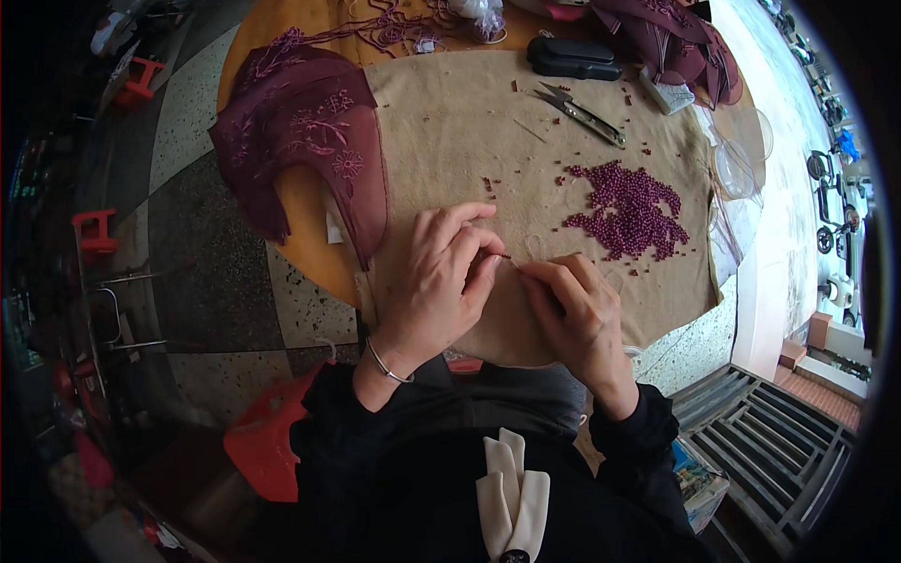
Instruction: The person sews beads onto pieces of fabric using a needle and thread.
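Note:
Over the tan cloth, my two hands meet at a thin needle. My right hand pinches the needle between thumb and forefinger. A few tiny dark beads sit at its other end, where thumb and forefinger of my left hand close on them. A loop of pale thread lies just beyond my right fingertips. To the right spreads a pile of purple-red beads, with loose ones scattered around it. Thread snips lie beyond the pile, their blades apart.
An embroidered maroon fabric piece drapes over the round wooden table's left side. At the back are a black case, more maroon fabric and tangled maroon cords. A red plastic stool stands left of my lap.

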Demonstrator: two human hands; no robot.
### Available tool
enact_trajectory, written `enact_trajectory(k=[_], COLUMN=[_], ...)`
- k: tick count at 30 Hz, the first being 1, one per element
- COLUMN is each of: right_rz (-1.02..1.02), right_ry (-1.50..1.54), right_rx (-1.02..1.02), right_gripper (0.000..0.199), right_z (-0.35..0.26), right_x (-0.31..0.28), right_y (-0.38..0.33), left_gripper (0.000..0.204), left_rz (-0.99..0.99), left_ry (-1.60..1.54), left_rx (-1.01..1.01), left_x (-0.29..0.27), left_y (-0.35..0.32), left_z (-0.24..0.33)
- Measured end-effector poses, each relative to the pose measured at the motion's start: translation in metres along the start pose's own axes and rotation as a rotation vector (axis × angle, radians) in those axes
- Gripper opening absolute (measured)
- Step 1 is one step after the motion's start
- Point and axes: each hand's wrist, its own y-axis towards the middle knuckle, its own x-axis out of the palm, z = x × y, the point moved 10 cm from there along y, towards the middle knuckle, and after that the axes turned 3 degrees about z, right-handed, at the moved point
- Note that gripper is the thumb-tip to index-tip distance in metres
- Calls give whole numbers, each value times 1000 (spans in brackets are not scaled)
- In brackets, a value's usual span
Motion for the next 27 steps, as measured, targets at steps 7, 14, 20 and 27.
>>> enact_trajectory(k=[7,14,20,27], right_rz=[-24,-20,-25,-28], right_ry=[3,-5,8,16], right_rx=[50,53,68,48], right_gripper=[21,20,19,17], right_z=[5,5,8,5], right_x=[3,2,5,5], right_y=[-1,-1,0,4], left_gripper=[14,14,15,14], left_rz=[16,15,4,-2], left_ry=[46,39,31,35], left_rx=[5,-1,-10,-1], left_x=[0,0,3,3], left_y=[0,-1,-2,-2], left_z=[-2,-1,-3,-2])
